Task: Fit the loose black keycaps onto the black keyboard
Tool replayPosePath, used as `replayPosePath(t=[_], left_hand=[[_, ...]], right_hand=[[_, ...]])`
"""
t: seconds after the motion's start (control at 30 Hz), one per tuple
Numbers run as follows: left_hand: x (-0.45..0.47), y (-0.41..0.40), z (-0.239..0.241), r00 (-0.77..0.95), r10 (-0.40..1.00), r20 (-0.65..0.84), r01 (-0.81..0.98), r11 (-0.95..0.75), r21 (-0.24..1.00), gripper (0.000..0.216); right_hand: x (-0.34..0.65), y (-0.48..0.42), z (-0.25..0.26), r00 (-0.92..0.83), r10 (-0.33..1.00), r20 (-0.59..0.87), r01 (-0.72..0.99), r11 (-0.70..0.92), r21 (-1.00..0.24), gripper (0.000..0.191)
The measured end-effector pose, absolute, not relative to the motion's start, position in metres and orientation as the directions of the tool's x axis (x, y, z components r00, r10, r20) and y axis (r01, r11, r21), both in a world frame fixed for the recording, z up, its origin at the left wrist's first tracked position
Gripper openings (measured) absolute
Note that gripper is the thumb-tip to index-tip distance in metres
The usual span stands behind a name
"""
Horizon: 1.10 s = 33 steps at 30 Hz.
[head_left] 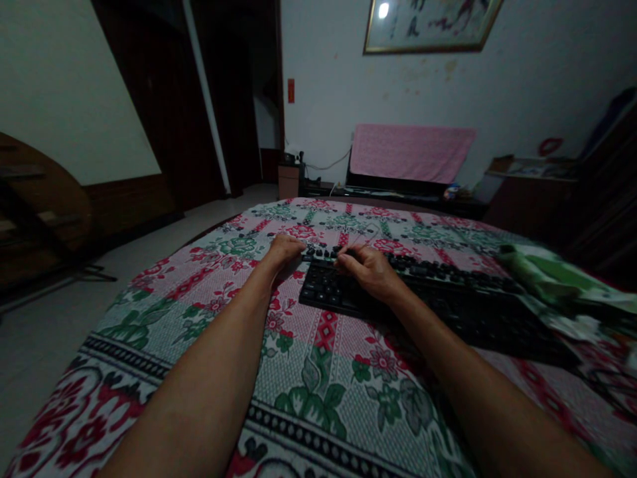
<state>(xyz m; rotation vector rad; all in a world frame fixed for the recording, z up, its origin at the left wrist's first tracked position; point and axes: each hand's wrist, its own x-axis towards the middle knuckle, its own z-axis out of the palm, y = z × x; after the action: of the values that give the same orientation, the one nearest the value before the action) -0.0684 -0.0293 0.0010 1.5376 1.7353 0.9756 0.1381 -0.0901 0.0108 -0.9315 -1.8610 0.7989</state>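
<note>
A black keyboard (323,292) lies on the flowered tablecloth, its left end turned toward me. Along its far side runs a row of small black pieces that look like keycaps (438,269). My left hand (285,249) is at the left end of that row, fingers drawn together; what they hold, if anything, is too small to make out. Over the keyboard's far left part, my right hand (369,271) makes a pinch with thumb and fingertips beside the row. Whatever is in the pinch is hidden. My right hand and forearm cover part of the keys.
The patterned tablecloth (199,318) covers a round-edged table. At the right lie a green and white bag or cloth (557,275), crumpled white tissue (577,327) and a dark cable (612,385). Beyond the table, a pink towel (411,153) drapes over a dark screen-like object.
</note>
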Motion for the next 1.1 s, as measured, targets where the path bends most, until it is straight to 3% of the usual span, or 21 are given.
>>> replayPosePath(t=[0.3, 0.57, 0.73, 1.1], left_hand=[[-0.060, -0.042, 0.015, -0.026, 0.999, 0.035, 0.508, -0.017, 0.861, 0.016], [-0.056, -0.041, 0.018, 0.223, 0.975, -0.002, 0.498, -0.113, 0.860, 0.016], [-0.053, -0.041, 0.017, 0.374, 0.921, -0.110, 0.505, -0.103, 0.857, 0.011], [-0.049, -0.049, 0.020, 0.335, 0.930, -0.153, 0.551, -0.061, 0.832, 0.011]], right_hand=[[0.132, -0.094, 0.013, -0.445, 0.749, 0.490, 0.526, 0.662, -0.534, 0.020], [0.127, -0.096, 0.014, -0.469, 0.731, 0.496, 0.559, 0.681, -0.473, 0.018], [0.127, -0.095, 0.014, -0.472, 0.725, 0.502, 0.568, 0.685, -0.455, 0.017], [0.122, -0.094, 0.014, -0.547, 0.692, 0.472, 0.578, 0.719, -0.385, 0.016]])
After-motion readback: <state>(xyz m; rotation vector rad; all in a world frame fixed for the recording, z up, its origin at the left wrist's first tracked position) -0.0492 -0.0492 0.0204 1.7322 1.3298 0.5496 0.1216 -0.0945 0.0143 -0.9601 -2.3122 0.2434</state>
